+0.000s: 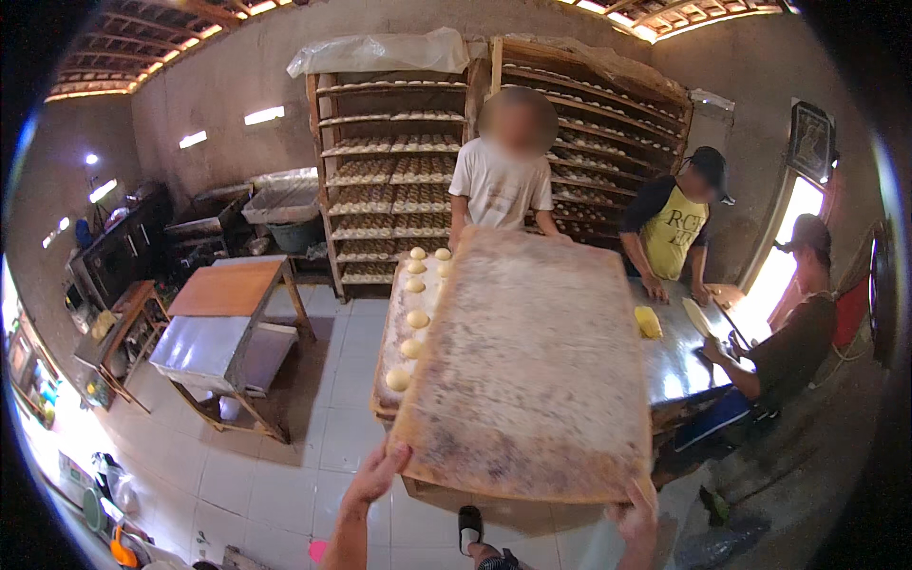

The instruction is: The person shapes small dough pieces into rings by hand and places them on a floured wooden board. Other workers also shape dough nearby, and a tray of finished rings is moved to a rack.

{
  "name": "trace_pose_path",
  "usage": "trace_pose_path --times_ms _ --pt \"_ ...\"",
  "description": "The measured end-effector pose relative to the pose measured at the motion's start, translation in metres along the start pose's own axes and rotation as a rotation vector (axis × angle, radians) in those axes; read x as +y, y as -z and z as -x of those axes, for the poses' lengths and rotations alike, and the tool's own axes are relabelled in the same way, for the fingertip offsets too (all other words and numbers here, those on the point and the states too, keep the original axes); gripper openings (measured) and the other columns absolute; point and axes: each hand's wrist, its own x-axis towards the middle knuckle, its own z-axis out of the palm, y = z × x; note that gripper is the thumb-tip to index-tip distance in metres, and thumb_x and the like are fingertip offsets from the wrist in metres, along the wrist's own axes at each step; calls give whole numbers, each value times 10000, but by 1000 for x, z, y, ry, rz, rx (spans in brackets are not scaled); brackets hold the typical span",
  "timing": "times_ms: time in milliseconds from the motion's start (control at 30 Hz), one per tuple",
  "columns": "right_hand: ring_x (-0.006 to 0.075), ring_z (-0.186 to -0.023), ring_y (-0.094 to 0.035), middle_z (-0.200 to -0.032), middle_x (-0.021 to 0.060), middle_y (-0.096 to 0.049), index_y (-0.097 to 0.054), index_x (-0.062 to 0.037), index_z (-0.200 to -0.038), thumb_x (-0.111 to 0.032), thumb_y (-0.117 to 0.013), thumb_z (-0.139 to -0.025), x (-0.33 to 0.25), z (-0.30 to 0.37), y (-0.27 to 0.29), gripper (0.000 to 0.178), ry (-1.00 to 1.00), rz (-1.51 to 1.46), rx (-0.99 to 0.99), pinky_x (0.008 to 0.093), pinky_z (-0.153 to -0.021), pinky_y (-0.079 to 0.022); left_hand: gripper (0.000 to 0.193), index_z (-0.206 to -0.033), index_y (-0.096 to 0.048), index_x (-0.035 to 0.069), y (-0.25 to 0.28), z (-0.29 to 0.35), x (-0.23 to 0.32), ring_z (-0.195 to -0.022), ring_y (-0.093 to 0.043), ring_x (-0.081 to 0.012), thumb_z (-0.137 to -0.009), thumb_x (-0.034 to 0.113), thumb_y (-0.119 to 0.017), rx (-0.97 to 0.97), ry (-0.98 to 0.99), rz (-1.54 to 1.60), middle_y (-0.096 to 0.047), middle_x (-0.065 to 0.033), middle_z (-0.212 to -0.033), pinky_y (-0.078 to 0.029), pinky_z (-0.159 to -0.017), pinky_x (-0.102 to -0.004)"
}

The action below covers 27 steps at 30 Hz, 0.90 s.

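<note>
A large flour-dusted wooden board (541, 361) is held up flat in front of me. My left hand (380, 472) grips its near left corner, thumb on top. At the near right corner my right hand (635, 513) is closed round the edge, its fingers partly hidden and slightly blurred. A person in a white shirt (499, 185) stands at the far end with both arms reaching to the board; their hands are mostly hidden. Under the board's left side another floured board (388, 356) shows, bearing rows of round pale dough balls (418, 319).
Tall wooden racks (323, 190) with trays of dough pieces stand behind. To the right, two people work at a shiny metal table (676, 356) with yellow dough (648, 322) on it. A low table (214, 290) stands left on the tiled floor (332, 432).
</note>
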Motion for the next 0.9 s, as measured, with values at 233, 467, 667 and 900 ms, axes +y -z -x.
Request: trace_pose_path --times_ms 233,467,667,900 --pt "160 -622 -552 -920 50 -619 -536 -76 -1247 -254 -660 -980 70 -225 -79 344 -347 53 -117 307 -467 -433 453 -1351 -541 37 90 -136 -22 -1034 -549 -99 -1044 370 -546 194 -2 -138 -598 8 -1158 -480 -876 -280" --pt "86 -606 -505 -823 -13 -577 -619 -57 -1042 -385 -690 -959 46 -273 -91 345 -605 951 -154 269 -444 -372 376 -1093 -582 84 89 -154 5 -676 -476 -54 -1022 453 -559 234 424 -375 -513 62 -775 -449 -613 -259" --pt "413 -1081 -611 -1168 207 -657 -618 -104 -1211 -392 -667 -914 28 -284 -157 416 453 1669 -94 525 -950 -445 438 -1284 -553 57 30 -192 43 -1205 -496 -424 -947 327 -630 713 -172 -1355 -560 -228 -1266 -385 -986 -532" --pt "382 -1523 -151 -1650 185 -174 -319 -242 -1573 -669 -460 -931 99 -402 -270 784 333 1939 -434 598 -1215 -19 615 -1495 -463 328 1 -307 43 -1482 -221 -471 -934 577 -511 91 -128 -1577 -274 -229 -1608 -111 -1165 -675"
